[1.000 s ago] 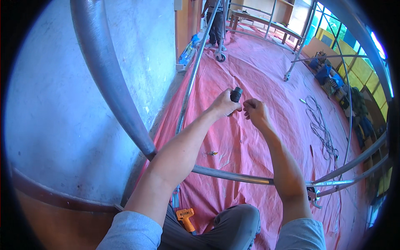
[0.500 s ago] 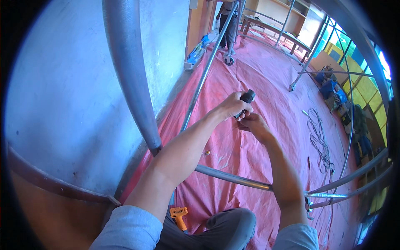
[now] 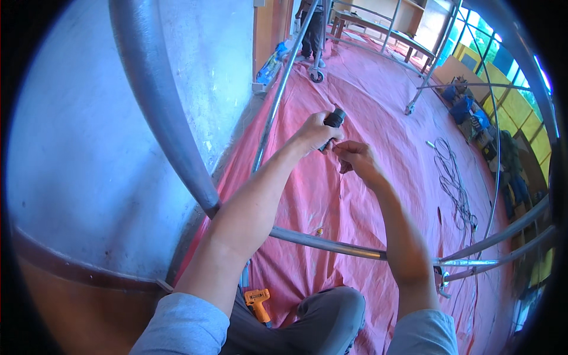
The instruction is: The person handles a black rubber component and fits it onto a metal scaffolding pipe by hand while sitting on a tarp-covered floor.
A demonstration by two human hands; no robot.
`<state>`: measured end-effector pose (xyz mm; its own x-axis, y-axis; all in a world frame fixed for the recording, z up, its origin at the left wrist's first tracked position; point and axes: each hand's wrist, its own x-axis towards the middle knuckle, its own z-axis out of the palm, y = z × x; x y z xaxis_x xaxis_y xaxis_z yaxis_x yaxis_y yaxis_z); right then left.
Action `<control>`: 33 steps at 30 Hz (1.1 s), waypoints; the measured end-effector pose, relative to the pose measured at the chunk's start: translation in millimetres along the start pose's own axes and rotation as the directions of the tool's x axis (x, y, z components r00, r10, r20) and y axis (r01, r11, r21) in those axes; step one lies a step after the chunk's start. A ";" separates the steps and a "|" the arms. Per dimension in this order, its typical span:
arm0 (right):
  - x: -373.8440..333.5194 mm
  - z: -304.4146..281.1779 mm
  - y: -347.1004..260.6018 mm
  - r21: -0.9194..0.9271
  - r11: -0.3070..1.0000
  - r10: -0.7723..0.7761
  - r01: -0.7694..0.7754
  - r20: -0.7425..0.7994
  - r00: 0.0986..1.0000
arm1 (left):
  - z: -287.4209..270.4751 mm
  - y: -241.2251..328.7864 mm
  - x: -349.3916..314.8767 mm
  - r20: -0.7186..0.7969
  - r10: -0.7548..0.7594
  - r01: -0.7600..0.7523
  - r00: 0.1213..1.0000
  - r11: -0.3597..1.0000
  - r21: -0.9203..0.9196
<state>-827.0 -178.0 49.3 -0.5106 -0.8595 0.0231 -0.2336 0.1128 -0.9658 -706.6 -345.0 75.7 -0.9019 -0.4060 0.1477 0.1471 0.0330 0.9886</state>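
Out ahead of me, beyond a horizontal metal tube, my left hand (image 3: pixel 311 134) is wrapped round a short black cylindrical object (image 3: pixel 335 118), held tilted with its thicker end up. My right hand (image 3: pixel 358 161) is just beside its lower end, thumb and fingers pinched together. Whatever is between those fingertips is too small to name. Near my bent leg, an orange cordless drill (image 3: pixel 257 302) rests low down. A tiny yellow item (image 3: pixel 319 231) lies on the pink sheet (image 3: pixel 296 201) below my hands.
Scaffold tubes surround me: a thick upright (image 3: pixel 160 100) at left, a crossbar (image 3: pixel 331 245) under my arms. A coiled cable (image 3: pixel 452 183) lies at right, with bags (image 3: pixel 470 115) along that side. Farther off are a wheeled scaffold (image 3: pixel 317 76), a standing person (image 3: pixel 312 36) and a long table (image 3: pixel 384 36).
Both hands, with the black object, now appear slightly higher and farther left. My right fingers have drawn a little away from the object's lower end. The view has shifted slightly.
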 end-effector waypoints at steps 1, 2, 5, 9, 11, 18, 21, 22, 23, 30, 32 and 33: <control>1.7 -0.4 1.6 -0.001 1.000 -0.006 0.006 -0.002 1.000 | -0.8 0.3 -0.1 -0.006 -0.003 0.003 1.000 1.000 0.031; 2.7 -1.3 2.6 -0.028 0.999 -0.015 0.015 -0.015 1.000 | -1.9 -3.2 2.1 -0.005 0.001 -0.001 1.000 0.996 0.085; 5.9 -0.1 9.1 -0.108 0.994 -0.036 0.031 -0.050 0.998 | -0.1 -12.5 5.3 -0.012 0.012 -0.010 1.000 0.981 0.193; 11.4 1.5 18.4 -0.099 0.995 -0.016 0.014 -0.024 1.000 | -4.3 -21.5 10.4 -0.037 0.024 -0.009 0.999 0.934 0.356; 13.1 0.9 18.4 -0.092 0.996 -0.001 0.001 -0.007 1.000 | -3.9 -18.1 9.6 -0.042 0.036 -0.019 0.998 0.933 0.359; 9.6 5.2 26.5 -0.074 0.997 0.017 -0.016 0.017 1.000 | 2.3 -21.5 5.4 0.009 0.050 -0.049 0.999 0.928 0.369; 13.6 5.2 35.1 -0.098 0.995 0.015 -0.013 0.021 1.000 | 0.4 -23.4 4.5 0.007 0.023 -0.024 1.000 0.909 0.416; 14.6 5.7 37.7 -0.107 0.994 0.020 -0.017 0.022 1.000 | 0.2 -26.8 6.0 -0.008 0.023 -0.017 1.000 0.902 0.432; 16.4 4.2 39.4 -0.120 0.993 0.009 -0.006 0.017 1.000 | -0.8 -25.2 11.7 -0.021 0.040 -0.026 0.999 0.891 0.453; 23.1 4.8 50.2 -0.125 0.991 0.048 -0.041 0.048 0.998 | -5.2 -44.0 20.2 0.061 0.147 -0.149 0.987 0.715 0.683; 19.6 7.3 48.2 -0.110 0.991 0.086 -0.078 0.066 0.994 | -6.9 -49.4 16.5 0.076 0.105 -0.127 0.992 0.681 0.721; 19.0 5.6 45.4 -0.109 0.991 0.081 -0.074 0.058 0.995 | -7.4 -50.6 16.4 0.086 0.091 -0.124 0.992 0.665 0.737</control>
<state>-842.6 -192.1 4.5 -0.4791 -0.8749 -0.0700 -0.2835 0.2298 -0.9311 -725.8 -360.1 27.9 -0.9162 -0.3217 0.2389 -0.0894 0.7452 0.6609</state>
